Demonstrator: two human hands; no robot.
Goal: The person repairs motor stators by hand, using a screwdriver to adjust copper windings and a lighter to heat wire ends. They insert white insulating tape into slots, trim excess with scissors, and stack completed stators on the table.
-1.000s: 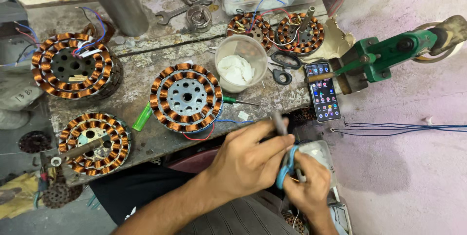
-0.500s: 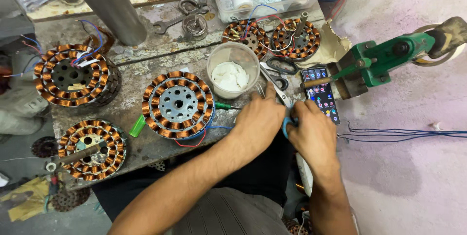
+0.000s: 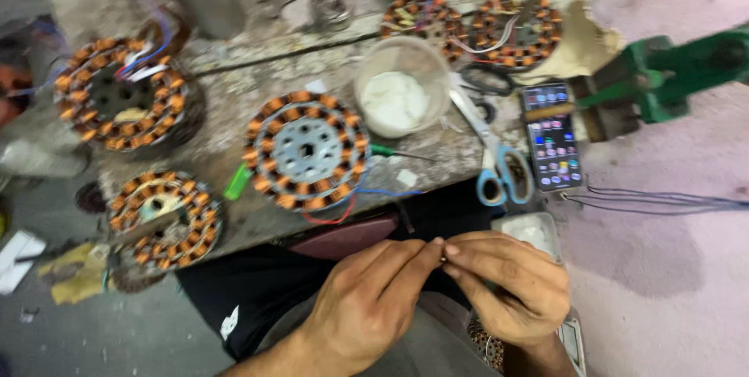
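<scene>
Both hands meet fingertip to fingertip over the lap, the left hand (image 3: 367,299) and right hand (image 3: 511,287) pinching a tiny dark piece (image 3: 442,252) between them, the blue-handled scissors (image 3: 499,166) lying on the counter (image 3: 257,92) just beyond the right hand.

Scissors (image 3: 499,160), plastic cup (image 3: 396,98) and wound stator (image 3: 306,151) crowd the bench edge above both hands.

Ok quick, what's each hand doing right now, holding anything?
Left hand: fingertips pinched on something tiny, too small and blurred to name.
Right hand: fingertips pinched at the same spot, meeting the left; nothing else held.
</scene>
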